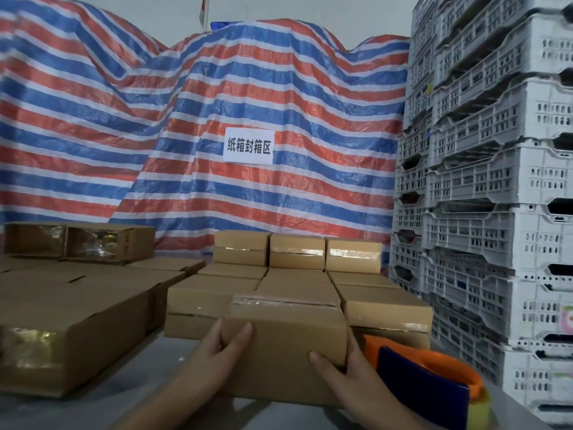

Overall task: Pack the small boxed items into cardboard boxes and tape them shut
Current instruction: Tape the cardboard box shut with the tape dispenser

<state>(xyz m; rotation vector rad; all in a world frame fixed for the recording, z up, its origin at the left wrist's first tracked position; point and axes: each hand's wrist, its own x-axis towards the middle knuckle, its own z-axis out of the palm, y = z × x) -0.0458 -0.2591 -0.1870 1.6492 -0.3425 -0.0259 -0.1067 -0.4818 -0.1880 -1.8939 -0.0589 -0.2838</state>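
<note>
I hold a taped brown cardboard box (285,339) with both hands, in front of a stack of similar taped boxes (297,252). My left hand (223,346) grips its left side, thumb on top. My right hand (344,367) grips its right side, thumb across the near face. A strip of clear tape runs along the box's top far edge. An orange and blue tape dispenser (424,380) sits just right of my right hand on the grey table (148,408).
Larger cardboard boxes (74,321) lie at the left. Several white plastic crates (496,181) are stacked high on the right. A red, white and blue striped tarp (186,119) with a paper sign (248,146) hangs behind.
</note>
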